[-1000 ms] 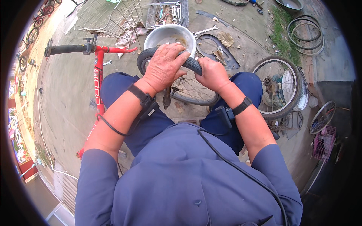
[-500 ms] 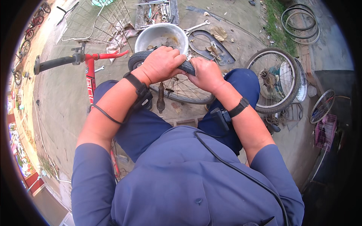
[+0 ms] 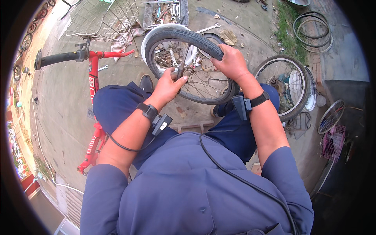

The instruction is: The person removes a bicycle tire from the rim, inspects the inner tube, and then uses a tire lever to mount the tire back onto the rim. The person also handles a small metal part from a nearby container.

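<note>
A spoked bicycle wheel with a black tyre (image 3: 187, 36) is tilted up between my knees, in front of a metal basin (image 3: 147, 44). My right hand (image 3: 234, 64) is closed round the tyre at its upper right. At the wheel's middle, my left hand (image 3: 167, 89) grips the axle end by the hub (image 3: 187, 71), thumb and fingers about it. Small metal parts and bolts show through the spokes, in the basin. The far side of the hub is hidden.
A red bicycle frame (image 3: 93, 72) with handlebar stands at my left, beside a wire basket (image 3: 100, 23). Beyond the basin lie a tray of wrenches (image 3: 166, 13) and a loose wrench (image 3: 208, 28). Another wheel (image 3: 301, 96) lies at my right. Bare tyres (image 3: 328, 39) rest far right.
The wheel has swung up and tilted, showing its spokes and hub. My left hand has left the tyre for the axle; my right hand has shifted right and slightly up along the tyre.
</note>
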`<state>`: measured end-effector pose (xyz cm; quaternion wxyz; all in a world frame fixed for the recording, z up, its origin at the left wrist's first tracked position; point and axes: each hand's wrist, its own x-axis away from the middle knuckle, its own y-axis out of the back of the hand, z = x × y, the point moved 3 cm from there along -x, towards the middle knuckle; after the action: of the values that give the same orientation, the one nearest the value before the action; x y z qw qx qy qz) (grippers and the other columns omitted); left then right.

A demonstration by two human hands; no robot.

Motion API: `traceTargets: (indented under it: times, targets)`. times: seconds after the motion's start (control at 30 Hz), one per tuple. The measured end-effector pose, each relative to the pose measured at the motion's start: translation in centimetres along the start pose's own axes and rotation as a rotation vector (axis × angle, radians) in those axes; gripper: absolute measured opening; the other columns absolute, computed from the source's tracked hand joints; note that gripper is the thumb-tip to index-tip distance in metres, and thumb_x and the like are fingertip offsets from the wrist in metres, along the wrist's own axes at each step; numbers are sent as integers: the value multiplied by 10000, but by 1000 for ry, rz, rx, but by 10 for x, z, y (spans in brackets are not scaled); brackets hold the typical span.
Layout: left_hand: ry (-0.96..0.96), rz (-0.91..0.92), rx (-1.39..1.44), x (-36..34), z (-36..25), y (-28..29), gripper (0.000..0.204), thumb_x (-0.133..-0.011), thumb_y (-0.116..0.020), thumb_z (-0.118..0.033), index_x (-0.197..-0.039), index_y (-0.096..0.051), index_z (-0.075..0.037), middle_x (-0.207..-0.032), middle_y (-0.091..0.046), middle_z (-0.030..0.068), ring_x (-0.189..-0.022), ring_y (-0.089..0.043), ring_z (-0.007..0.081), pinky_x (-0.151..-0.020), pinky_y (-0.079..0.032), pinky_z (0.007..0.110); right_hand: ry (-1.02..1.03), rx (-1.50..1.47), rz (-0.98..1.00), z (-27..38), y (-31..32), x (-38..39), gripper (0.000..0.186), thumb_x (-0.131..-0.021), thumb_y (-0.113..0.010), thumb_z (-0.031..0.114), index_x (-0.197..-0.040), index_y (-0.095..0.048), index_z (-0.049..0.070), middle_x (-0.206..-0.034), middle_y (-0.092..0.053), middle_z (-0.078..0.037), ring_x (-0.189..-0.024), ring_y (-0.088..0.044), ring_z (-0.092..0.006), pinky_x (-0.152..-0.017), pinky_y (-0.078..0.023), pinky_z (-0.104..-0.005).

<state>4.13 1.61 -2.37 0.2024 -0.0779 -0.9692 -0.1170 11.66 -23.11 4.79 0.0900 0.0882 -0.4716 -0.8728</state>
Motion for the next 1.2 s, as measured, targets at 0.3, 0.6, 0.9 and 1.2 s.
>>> traceTargets:
  times: [0.3, 0.6, 0.9, 1.2]
  targets:
    - [-27, 100, 1, 39, -25, -14, 552, -1010, -666, -167, -1468, -428, 28, -942, -647, 66, -729, -621, 114, -614, -510, 294, 207, 132, -75, -17, 1, 4, 241, -808, -771, 237, -974, -667, 96, -966, -704, -126, -914, -692, -368, -780, -563, -469]
    - [-2, 112, -28, 59, -64, 11, 568, -1012, -648, -174, -1507, -431, -1, -910, -615, 41, -684, -604, 83, -570, -475, 253, 153, 160, -42, -16, 0, 11, 432, -800, -812, 239, -1181, -677, 86, -1127, -708, -127, -1017, -693, -365, -848, -566, -445]
    - [127, 207, -46, 21, -6, -23, 342, -1066, -606, -257, -1265, -529, 10, -865, -662, 87, -711, -651, 148, -663, -550, 312, 123, 205, -23, -11, -6, 7, 393, -808, -780, 257, -1154, -681, 98, -1124, -709, -119, -1009, -696, -355, -844, -573, -449]
    - [-34, 89, 366, -48, -27, -27, 359, -1137, -458, -361, -1214, -571, -29, -929, -673, 85, -797, -665, 169, -744, -538, 324, 89, 227, 28, 6, -5, -7, 360, -786, -793, 319, -1041, -674, 96, -1052, -673, -109, -973, -696, -343, -824, -578, -453]
